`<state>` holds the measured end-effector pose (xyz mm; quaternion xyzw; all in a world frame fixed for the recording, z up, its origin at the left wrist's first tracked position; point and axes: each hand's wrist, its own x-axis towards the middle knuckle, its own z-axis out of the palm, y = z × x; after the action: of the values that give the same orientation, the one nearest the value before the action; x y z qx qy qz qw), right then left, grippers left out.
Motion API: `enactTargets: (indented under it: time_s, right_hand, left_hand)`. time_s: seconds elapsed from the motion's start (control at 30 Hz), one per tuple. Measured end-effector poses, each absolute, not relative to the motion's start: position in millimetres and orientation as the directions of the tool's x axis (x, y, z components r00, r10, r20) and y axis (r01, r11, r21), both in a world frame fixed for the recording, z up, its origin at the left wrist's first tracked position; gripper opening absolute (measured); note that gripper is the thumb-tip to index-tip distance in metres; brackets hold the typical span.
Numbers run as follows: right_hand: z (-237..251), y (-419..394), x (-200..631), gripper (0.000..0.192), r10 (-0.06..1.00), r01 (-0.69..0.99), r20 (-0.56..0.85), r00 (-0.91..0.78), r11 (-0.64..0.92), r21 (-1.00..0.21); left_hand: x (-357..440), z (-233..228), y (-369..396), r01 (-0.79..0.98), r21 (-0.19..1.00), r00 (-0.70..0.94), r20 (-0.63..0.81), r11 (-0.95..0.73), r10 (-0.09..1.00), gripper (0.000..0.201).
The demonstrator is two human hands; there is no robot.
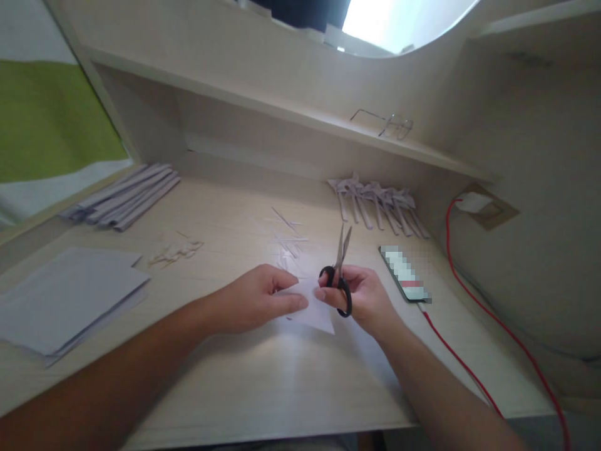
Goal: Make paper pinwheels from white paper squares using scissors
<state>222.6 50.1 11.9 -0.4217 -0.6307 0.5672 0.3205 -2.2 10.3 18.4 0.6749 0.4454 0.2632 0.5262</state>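
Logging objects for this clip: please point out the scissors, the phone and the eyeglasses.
scissors (342, 275): head view, near the pivot, held in the right hand (364, 297).
phone (404, 274): head view, middle of its screen, on the desk.
eyeglasses (397, 127): head view, the lens frame, on the shelf.

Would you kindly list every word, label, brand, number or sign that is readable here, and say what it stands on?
No text can be read anywhere.
Phone with the red cable: screen blurred out, unreadable.
White paper sheets stacked on the desk: blank.
Small white paper piece under the left hand: blank.
Black-handled scissors in the right hand: no visible brand.
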Motion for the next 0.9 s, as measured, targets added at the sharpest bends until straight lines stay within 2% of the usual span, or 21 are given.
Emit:
enactTargets:
  time_s: [0.13, 0.3, 0.43, 0.53, 0.77, 0.83, 0.9]
  right_hand:
    - [8.4, 45.7, 219.1, 0.024, 0.897, 0.175, -0.055, -0.438, 0.025, -0.984]
    - [11.6, 46.6, 221.4, 0.022, 0.954, 0.192, 0.038, -0.296, 0.099, -0.976]
    - [8.7, 47.7, 222.3, 0.024, 0.972, 0.157, 0.096, -0.215, 0.131, -0.979]
    - [5.6, 48.2, 222.0, 0.025, 0.97, 0.133, 0.121, -0.209, 0.151, -0.98]
    - [5.5, 49.9, 224.8, 0.025, 0.962, 0.086, 0.13, -0.24, 0.154, -0.984]
    - [6.5, 49.1, 224.7, 0.024, 0.962, 0.087, 0.125, -0.243, 0.15, -0.985]
    - [7.1, 47.1, 223.5, 0.024, 0.966, 0.093, 0.132, -0.224, 0.156, -0.983]
  left_hand:
    - [0.3, 17.1, 8.9, 0.349, 0.933, 0.491, -0.107, -0.083, 0.865, 0.03]
    - [-3.7, 8.4, 18.6, 0.159, 0.987, 0.213, -0.063, 0.029, 0.975, 0.021]
    - [-4.3, 1.1, 24.3, -0.072, 0.997, 0.092, 0.033, -0.027, 0.995, 0.022]
    - [-3.2, 0.8, 24.4, -0.074, 0.995, 0.047, 0.077, -0.073, 0.996, 0.023]
    - [-8.0, 7.8, 22.4, 0.049, 0.99, 0.187, 0.124, -0.135, 0.975, 0.033]
    - [-7.8, 6.9, 22.0, 0.019, 0.992, 0.202, 0.12, -0.126, 0.972, 0.033]
    - [-4.5, 3.4, 20.8, -0.06, 0.995, 0.221, 0.09, -0.079, 0.971, 0.025]
